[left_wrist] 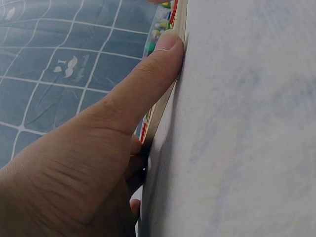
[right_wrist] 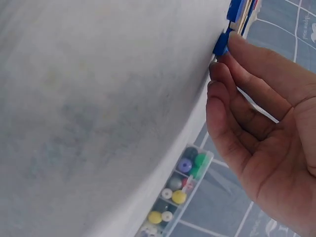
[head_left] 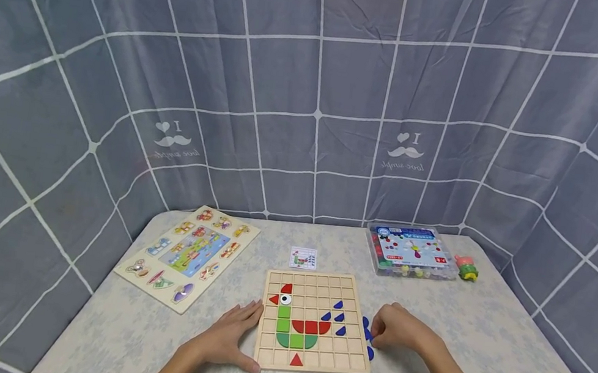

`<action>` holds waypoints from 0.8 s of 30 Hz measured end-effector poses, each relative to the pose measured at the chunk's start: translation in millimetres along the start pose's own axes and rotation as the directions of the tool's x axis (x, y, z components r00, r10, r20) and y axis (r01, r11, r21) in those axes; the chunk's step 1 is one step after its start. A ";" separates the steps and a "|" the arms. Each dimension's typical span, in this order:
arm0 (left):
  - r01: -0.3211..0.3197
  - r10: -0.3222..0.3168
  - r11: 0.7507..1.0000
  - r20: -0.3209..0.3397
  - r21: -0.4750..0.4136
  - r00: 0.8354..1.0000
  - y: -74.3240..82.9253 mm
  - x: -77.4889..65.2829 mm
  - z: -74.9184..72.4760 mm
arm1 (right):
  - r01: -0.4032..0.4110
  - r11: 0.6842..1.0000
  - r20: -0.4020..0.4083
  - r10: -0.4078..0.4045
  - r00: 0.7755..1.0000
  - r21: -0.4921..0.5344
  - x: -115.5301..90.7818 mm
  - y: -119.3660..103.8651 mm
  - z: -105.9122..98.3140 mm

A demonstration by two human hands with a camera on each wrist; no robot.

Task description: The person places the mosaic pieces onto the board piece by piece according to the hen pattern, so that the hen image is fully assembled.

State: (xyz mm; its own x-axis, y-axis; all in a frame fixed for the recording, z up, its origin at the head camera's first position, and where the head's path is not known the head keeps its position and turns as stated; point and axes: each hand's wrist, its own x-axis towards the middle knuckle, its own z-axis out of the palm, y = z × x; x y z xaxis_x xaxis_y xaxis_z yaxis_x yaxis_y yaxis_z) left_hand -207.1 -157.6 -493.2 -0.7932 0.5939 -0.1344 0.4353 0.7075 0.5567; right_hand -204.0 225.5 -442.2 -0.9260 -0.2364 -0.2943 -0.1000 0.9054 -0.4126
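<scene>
A square wooden grid board [head_left: 329, 362] lies on the table, with a bird pattern of red, green and blue pieces in its cells. My left hand [head_left: 223, 338] rests against the board's left edge, fingers spread along the side and thumb [left_wrist: 168, 44] at the near corner. Beside the right edge, my right hand [head_left: 399, 328] pinches a small blue piece [right_wrist: 222, 44] between thumb and fingertips, low at the tabletop. Other rounded blue pieces [head_left: 370, 353] lie along that edge. A small picture card [head_left: 303, 258] behind the board shows a similar bird.
At the left lies a wooden picture puzzle [head_left: 191, 258] with knobbed shapes. A clear box of colourful beads [head_left: 412, 252] stands at the back right, next to a small pink and green toy [head_left: 467, 269]. A grey checked curtain [head_left: 288, 87] surrounds the table's back and sides.
</scene>
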 end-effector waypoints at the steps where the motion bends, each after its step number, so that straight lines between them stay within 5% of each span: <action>1: 0.000 0.000 1.000 -0.003 0.002 1.000 0.3 -0.3 -0.2 | 0.006 1.000 -0.006 -0.006 1.000 0.002 -0.2 0.8 -0.4; 13: -0.010 0.010 1.000 -0.008 -0.002 1.000 0.6 -3.1 0.7 | -0.019 1.000 -0.020 0.019 1.000 0.002 0.3 3.6 2.5; 24: 0.000 0.000 1.000 0.002 0.008 1.000 -1.0 -1.6 0.6 | 0.078 0.997 -0.112 -0.075 0.991 0.019 22.5 -0.4 -10.3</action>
State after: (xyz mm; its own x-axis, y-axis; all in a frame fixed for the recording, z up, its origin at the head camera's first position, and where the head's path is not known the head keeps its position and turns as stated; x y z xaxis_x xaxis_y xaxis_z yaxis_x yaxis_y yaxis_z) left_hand -206.1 -159.0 -494.0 -0.7921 0.5950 -0.1362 0.4390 0.7104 0.5501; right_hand -228.6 223.4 -439.8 -0.9508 -0.2626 -0.1641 -0.1645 0.8773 -0.4508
